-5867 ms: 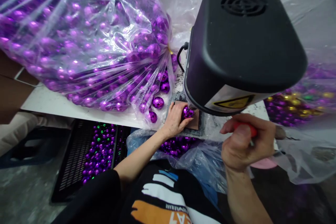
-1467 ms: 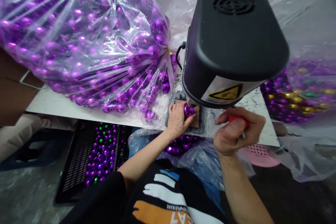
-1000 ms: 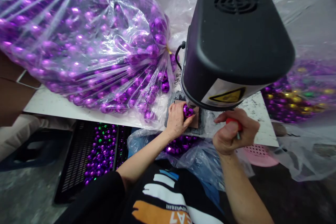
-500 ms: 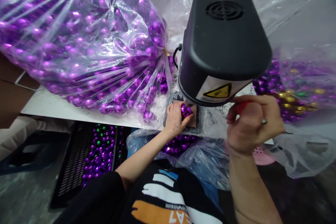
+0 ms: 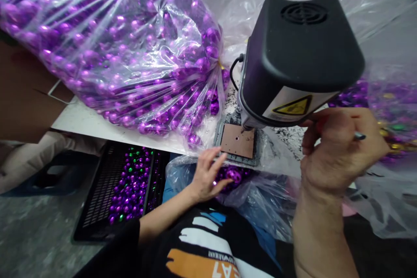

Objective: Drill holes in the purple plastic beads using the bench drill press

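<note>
My left hand (image 5: 206,174) hovers with fingers spread over an open plastic bag (image 5: 257,202) in my lap. A faceted purple ball (image 5: 234,175) lies in that bag at my fingertips, among other purple balls. My right hand (image 5: 339,150) is raised beside the black press machine (image 5: 302,47) and closed round its lever handle. The lever's metal rod (image 5: 359,136) pokes out past my fingers. Under the machine's head, the brown pad (image 5: 237,141) lies bare.
A large tied clear bag of purple balls (image 5: 114,47) fills the white table (image 5: 81,121) at left. A black crate (image 5: 97,191) of purple and green balls stands on the floor. Another bag with purple, gold and green balls (image 5: 391,100) lies at right.
My left hand has left the brown pad, taken the purple ball down to the lap bag and spread its fingers. My right hand has risen with the lever handle.
</note>
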Tool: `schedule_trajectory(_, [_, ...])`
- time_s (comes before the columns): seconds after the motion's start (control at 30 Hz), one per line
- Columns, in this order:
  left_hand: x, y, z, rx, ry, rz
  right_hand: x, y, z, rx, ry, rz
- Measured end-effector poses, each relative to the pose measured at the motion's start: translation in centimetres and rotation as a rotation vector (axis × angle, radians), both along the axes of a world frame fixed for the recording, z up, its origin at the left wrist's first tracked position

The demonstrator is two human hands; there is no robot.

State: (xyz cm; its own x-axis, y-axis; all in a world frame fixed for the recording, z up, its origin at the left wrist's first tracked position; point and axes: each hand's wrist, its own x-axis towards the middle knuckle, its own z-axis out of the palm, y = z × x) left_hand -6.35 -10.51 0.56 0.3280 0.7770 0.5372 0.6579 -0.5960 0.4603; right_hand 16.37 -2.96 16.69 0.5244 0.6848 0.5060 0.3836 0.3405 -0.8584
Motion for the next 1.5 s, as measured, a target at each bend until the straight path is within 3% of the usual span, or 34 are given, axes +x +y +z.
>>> schedule_trajectory(0.1, [-1.4, 0.9, -0.4, -0.040, -0.166, 0.435, -0.1, 0.1, -0.1, 0.010, 0.015, 0.005])
schedule_trajectory(0.13, [-1.5, 1.6, -0.8, -0.091, -0.223, 0.529, -0.1, 0.1, -0.2, 0.016, 0.026, 0.001])
schedule_trajectory(0.2, [-1.1, 3.5, -1.7, -0.172, -0.324, 0.586, -0.3, 0.1, -0.2, 0.028, 0.044, -0.012])
schedule_trajectory(0.33, [-0.3, 7.5, -3.5, -0.185, -0.415, 0.534, -0.5, -0.1, -0.1, 0.001, 0.070, -0.009])
schedule_trajectory(0.43, [-0.7, 8.5, -3.7, -0.194, -0.408, 0.457, -0.3, -0.2, -0.1, -0.011, 0.067, -0.002])
schedule_trajectory(0.6, [-1.8, 7.1, -1.8, -0.004, -0.189, 0.458, -0.3, -0.1, -0.1, 0.018, 0.036, -0.001])
schedule_trajectory(0.67, [-2.0, 7.3, -0.9, 0.059, -0.028, 0.391, -0.4, 0.0, -0.1, 0.036, 0.042, -0.005])
schedule_trajectory(0.77, [-2.2, 9.1, 0.0, -0.022, 0.212, 0.251, -0.5, 0.0, 0.0, 0.028, 0.036, -0.002])
schedule_trajectory(0.9, [-2.9, 11.6, 1.0, -0.187, 0.370, 0.304, -0.2, -0.2, 0.0, -0.001, -0.007, 0.008])
schedule_trajectory(1.0, [-2.9, 11.9, 2.1, -0.236, 0.213, 0.271, -0.1, -0.2, -0.1, -0.016, -0.029, 0.007])
schedule_trajectory(1.1, [-2.1, 11.1, 3.4, -0.353, -0.197, 0.165, -0.1, -0.1, 0.0, -0.013, -0.024, 0.014])
schedule_trajectory(1.27, [0.4, 10.2, 3.9, -0.999, -0.789, -0.068, -0.2, 0.4, 0.4, 0.006, 0.019, 0.014])
schedule_trajectory(1.37, [1.5, 10.4, 3.0, -1.156, -0.923, -0.066, -0.2, 0.5, 0.7, 0.005, 0.015, 0.040])
schedule_trajectory(1.5, [2.2, 10.9, 1.9, -1.076, -0.857, -0.018, 0.0, 0.5, 0.8, -0.012, 0.002, 0.058])
